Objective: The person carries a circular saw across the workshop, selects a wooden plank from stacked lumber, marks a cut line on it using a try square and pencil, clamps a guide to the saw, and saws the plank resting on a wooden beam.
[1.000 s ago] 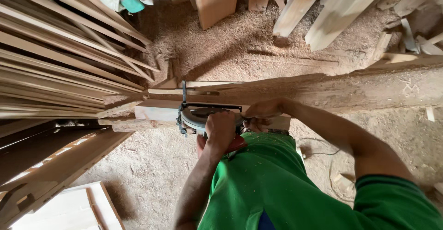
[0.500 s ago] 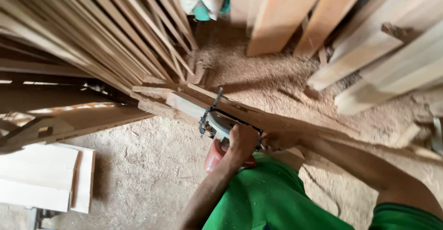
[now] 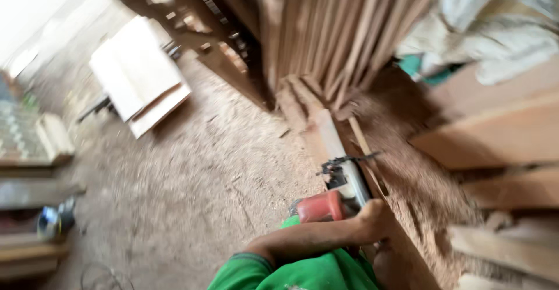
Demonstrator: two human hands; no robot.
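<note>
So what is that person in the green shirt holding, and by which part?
A hand grips the red and grey handheld power saw at its rear, by the red body. Which hand it is cannot be told; the other is not visible.

Frame blurred. One hand [image 3: 372, 223] at 5 o'clock grips a red-bodied circular saw [image 3: 335, 194] resting on a long wooden plank [image 3: 326, 133] running toward 12. Which hand: cannot tell. Leaning timber strips [image 3: 338, 34] at 12–1. Pale boards [image 3: 137, 71] at 10. Sawdust floor [image 3: 192, 173] at centre.
</note>
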